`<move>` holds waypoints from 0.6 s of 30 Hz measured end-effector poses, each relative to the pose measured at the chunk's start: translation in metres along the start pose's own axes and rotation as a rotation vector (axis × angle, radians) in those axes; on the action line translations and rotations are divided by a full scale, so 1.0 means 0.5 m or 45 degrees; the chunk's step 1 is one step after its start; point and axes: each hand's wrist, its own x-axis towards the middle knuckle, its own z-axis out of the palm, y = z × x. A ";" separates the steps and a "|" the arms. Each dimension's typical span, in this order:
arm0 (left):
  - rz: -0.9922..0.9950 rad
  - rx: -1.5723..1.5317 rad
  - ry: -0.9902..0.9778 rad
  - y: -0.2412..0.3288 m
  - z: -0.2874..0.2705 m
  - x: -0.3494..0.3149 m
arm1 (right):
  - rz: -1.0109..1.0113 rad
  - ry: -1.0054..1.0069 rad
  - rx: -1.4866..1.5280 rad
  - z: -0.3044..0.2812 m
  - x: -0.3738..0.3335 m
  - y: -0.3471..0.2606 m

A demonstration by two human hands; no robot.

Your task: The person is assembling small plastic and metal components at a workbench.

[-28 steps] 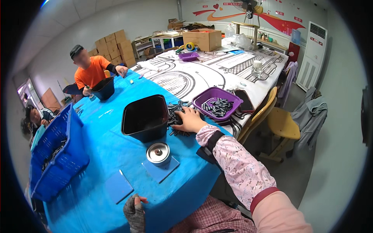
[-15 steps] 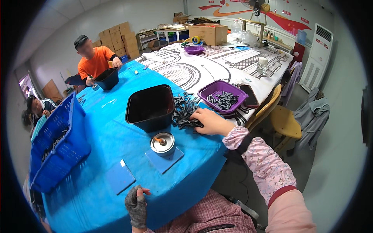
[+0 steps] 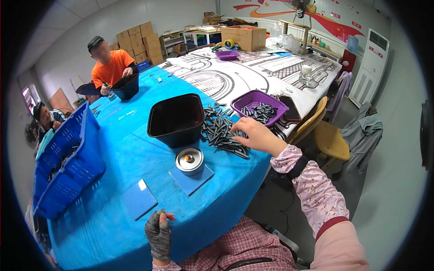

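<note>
Above the right edge of a loose pile of short black-and-grey strips [image 3: 222, 133], my bare right hand [image 3: 257, 135] hovers with its fingers apart and bent, nothing visible in them. My left hand [image 3: 159, 232], in a grey fingerless glove, rests closed near the front table edge; whatever it may hold is hidden. A round metal tin burner [image 3: 189, 161] with a small orange glow at its middle stands on a blue tile [image 3: 199, 181]. Behind it is a deep black tub [image 3: 174, 135], its visible inside bare. A purple basket [image 3: 281, 103] beyond my right hand holds more strips.
Another blue tile [image 3: 140, 198] lies left of the burner. A large blue crate [image 3: 68, 167] with dark pieces stands at the left. Across the table a person in orange [image 3: 113, 67] handles a black tub [image 3: 126, 86]. Yellow chairs [image 3: 332, 140] stand at the right.
My right hand has lifted off the pile and shifted right, its fingers spreading. The strips lie more spread toward the front. The burner's flame looks smaller. My left hand stays nearly still.
</note>
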 end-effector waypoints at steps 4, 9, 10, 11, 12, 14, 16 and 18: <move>0.032 -0.003 -0.007 0.000 0.002 0.004 | -0.125 0.011 -0.023 0.018 0.002 -0.018; 0.015 0.018 -0.006 0.003 0.003 0.002 | -0.176 0.229 -0.341 0.030 0.006 -0.021; 0.018 0.032 -0.042 0.004 0.006 0.004 | -0.148 0.286 -0.322 0.025 0.004 -0.020; 0.019 0.030 -0.037 0.004 0.002 0.001 | -0.146 0.312 -0.293 0.018 0.006 -0.030; 0.013 0.025 -0.020 0.003 -0.001 -0.003 | -0.150 0.311 -0.293 0.014 0.005 -0.039; 0.000 0.019 0.003 0.003 -0.005 -0.008 | -0.077 0.418 -0.123 0.008 0.000 -0.061; 0.032 -0.001 -0.031 0.008 -0.008 -0.010 | -0.064 0.413 -0.120 -0.007 -0.012 -0.088; -0.031 -0.059 -0.026 0.011 -0.011 -0.009 | -0.058 0.409 -0.111 -0.023 -0.018 -0.130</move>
